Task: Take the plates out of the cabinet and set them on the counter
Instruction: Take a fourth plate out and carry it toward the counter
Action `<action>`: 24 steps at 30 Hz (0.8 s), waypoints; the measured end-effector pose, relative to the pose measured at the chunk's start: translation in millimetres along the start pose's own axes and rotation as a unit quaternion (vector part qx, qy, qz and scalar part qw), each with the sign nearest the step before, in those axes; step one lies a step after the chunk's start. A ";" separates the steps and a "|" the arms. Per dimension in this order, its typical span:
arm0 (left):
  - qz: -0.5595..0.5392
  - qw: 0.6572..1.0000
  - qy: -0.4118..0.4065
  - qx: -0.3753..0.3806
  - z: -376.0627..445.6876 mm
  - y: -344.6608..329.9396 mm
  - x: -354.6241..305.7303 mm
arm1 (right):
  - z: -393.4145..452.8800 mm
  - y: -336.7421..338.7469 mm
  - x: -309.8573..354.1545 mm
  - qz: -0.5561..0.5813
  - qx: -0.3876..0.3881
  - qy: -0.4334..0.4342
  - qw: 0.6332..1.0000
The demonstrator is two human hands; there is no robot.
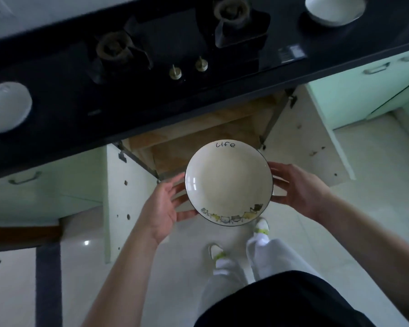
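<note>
Hands meet on either side of a cream plate [228,184] held level above the floor, in front of an open cabinet [206,135] under a black counter [57,128]. The left hand [162,205] cups the plate's left edge with fingers reaching beneath the rim; the right hand [298,188] cups the right edge the same way, so both are grasping the plate. A thin dark line runs round the plate's rim, the word "life" is written at its far side, and a row of small cartoon figures lines its near side.

Two white cabinet doors [118,197] stand swung open, showing peg holes on their inner faces and metal hinges at the top corners. Inside, the cabinet's wooden lining is visible just beyond the plate. Pale green cupboard fronts [364,90] with metal handles flank the opening on both sides.

Set into the counter is a black gas hob [175,43] with two burners and two small round knobs [188,68]. A white dish [6,107] sits on the counter at the left, and another white dish [333,9] sits at the far right corner; blur hides their exact shape.

Glossy pale floor tiles [376,185] reflect light below. The person's light trousers, white socks and slippers [261,226] show beneath the plate
</note>
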State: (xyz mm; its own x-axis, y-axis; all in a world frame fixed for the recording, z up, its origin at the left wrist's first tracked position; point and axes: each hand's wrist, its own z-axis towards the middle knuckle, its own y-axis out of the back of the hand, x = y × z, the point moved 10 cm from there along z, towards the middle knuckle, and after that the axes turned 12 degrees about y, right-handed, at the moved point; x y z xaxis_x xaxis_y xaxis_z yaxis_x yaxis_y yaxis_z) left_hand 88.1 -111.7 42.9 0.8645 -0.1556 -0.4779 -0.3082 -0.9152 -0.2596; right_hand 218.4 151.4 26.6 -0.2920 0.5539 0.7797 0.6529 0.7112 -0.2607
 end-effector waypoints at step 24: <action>0.202 0.969 -0.085 0.115 -106.2 -343.2 58.7 | -245.9 279.9 154.6 0.092 -0.106 0.202 0.969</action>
State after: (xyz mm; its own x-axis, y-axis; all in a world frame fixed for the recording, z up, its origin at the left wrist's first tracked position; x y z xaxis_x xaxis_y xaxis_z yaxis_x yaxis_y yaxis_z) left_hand 286.8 153.8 193.0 0.5829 -0.4029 -0.7056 -0.7054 -0.6819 -0.1933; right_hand 527.8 329.6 214.1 0.1127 0.4177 0.9016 0.8089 0.4884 -0.3274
